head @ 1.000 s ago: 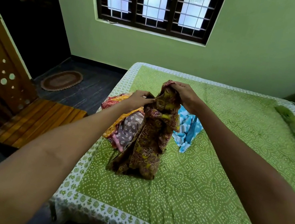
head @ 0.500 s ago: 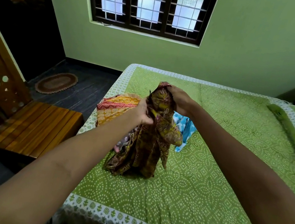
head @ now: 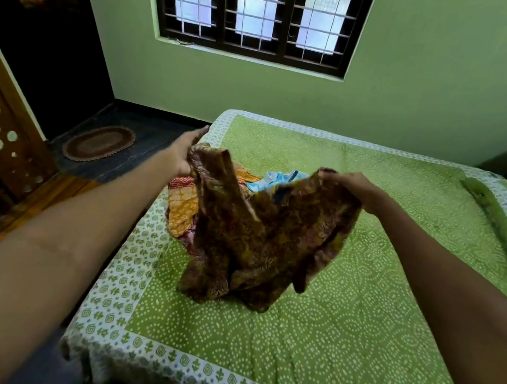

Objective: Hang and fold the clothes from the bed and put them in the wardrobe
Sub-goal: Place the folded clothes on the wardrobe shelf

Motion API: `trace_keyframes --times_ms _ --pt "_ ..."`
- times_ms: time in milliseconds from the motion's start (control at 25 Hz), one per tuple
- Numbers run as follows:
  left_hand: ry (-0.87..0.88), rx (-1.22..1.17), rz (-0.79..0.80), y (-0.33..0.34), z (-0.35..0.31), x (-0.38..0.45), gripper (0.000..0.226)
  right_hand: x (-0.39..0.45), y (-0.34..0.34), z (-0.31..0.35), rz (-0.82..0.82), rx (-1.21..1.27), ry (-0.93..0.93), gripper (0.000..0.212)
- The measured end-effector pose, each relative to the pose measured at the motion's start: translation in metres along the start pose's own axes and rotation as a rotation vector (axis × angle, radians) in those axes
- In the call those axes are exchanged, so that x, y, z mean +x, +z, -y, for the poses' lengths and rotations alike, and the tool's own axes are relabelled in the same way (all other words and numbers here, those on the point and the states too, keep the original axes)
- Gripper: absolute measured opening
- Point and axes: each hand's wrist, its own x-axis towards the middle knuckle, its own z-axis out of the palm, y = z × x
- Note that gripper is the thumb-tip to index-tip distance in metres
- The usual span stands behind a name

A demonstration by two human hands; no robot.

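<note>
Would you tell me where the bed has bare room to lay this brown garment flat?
Bare green bedspread lies right of the brown patterned garment, up to the green pillow, and toward the near border. Crowded behind: orange cloth, blue cloth.

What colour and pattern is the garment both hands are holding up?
The garment is dark brown with a busy yellow and reddish print, seen in the head view.

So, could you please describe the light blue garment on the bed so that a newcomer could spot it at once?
On the green patterned bed, look toward its left side, beyond the brown printed garment held up by both hands. The light blue garment peeks out behind it, beside an orange cloth; it is the only pale blue piece.
</note>
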Motion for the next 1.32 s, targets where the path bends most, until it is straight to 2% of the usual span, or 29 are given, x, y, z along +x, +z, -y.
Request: trace_keyframes --times_ms 80,120,200,280,320,400,520,560,600,640,720,760,800,840,920,960,1040,1080,1120,1160,1200,1320 --pt "-0.061 0.299 -0.024 -0.014 -0.015 0.001 0.026 -0.002 -0.013 -0.006 0.187 -0.433 0.046 0.026" --pt "-0.081 0.439 -0.075 -0.018 -0.018 0.005 0.024 0.002 -0.014 -0.009 0.179 -0.656 0.05 0.028" --pt "-0.135 0.569 -0.162 -0.023 -0.017 0.014 0.029 0.009 -0.012 -0.014 -0.019 -0.913 0.032 0.032" --pt "-0.14 0.607 -0.246 -0.027 -0.013 0.02 0.036 0.006 -0.011 -0.017 -0.273 -1.001 0.025 0.03" --pt "-0.114 0.587 -0.284 -0.029 -0.012 0.022 0.039 0.003 -0.012 -0.017 -0.341 -1.002 0.039 0.028" --pt "-0.046 0.459 -0.327 -0.038 -0.011 0.033 0.04 0.003 -0.017 -0.021 -0.311 -0.786 0.13 0.021" --pt "0.014 0.337 -0.316 -0.046 -0.007 0.042 0.036 0.005 -0.021 -0.03 -0.07 -0.073 0.338 0.033" --pt "0.042 0.255 -0.278 -0.043 -0.01 0.038 0.037 0.01 -0.024 -0.031 -0.088 0.121 0.319 0.031" --pt "0.083 0.165 -0.274 -0.036 -0.019 0.033 0.04 0.015 -0.026 -0.029 -0.209 0.266 0.242 0.027" --pt "0.154 0.023 -0.219 -0.026 -0.03 0.028 0.047 0.02 -0.029 -0.023 -0.423 0.359 0.111 0.024" --pt "0.421 -0.411 -0.131 -0.018 -0.044 0.009 0.053 0.019 -0.033 -0.012 -0.819 0.458 -0.181 0.017" --pt "0.436 -0.661 -0.109 -0.013 -0.042 0.007 0.05 0.02 -0.026 -0.007 -0.895 0.507 -0.269 0.013" --pt "0.396 -0.761 -0.096 -0.009 -0.029 0.014 0.044 0.022 -0.017 0.0 -0.86 0.581 -0.292 0.018" --pt "0.358 -0.678 -0.148 -0.001 -0.014 0.017 0.038 0.023 -0.009 0.008 -0.718 0.708 -0.308 0.023" --pt "0.321 -0.249 -0.212 0.023 0.015 0.03 0.022 0.019 0.004 0.025 -0.414 0.871 -0.276 0.017" --pt "0.318 -0.137 -0.214 0.034 0.019 0.04 0.024 0.013 0.005 0.039 -0.328 0.873 -0.264 0.021" --pt "0.335 -0.136 -0.215 0.048 0.012 0.044 0.038 0.011 -0.002 0.055 -0.29 0.706 -0.297 0.031" --pt "0.372 -0.125 -0.242 0.048 0.006 0.049 0.042 0.008 -0.006 0.057 -0.215 0.571 -0.324 0.032" --pt "0.391 -0.115 -0.247 0.049 0.0 0.049 0.039 0.006 -0.009 0.056 -0.116 0.431 -0.313 0.03" --pt "0.394 -0.047 -0.25 0.044 -0.005 0.052 0.026 0.005 -0.014 0.055 -0.001 0.312 -0.286 0.026" --pt "0.373 0.071 -0.231 0.041 -0.006 0.052 0.01 0.004 -0.02 0.054 0.083 0.198 -0.23 0.022" --pt "0.181 0.565 -0.027 0.032 -0.03 0.03 0.023 -0.011 -0.043 0.069 0.394 -0.04 -0.062 0.023"
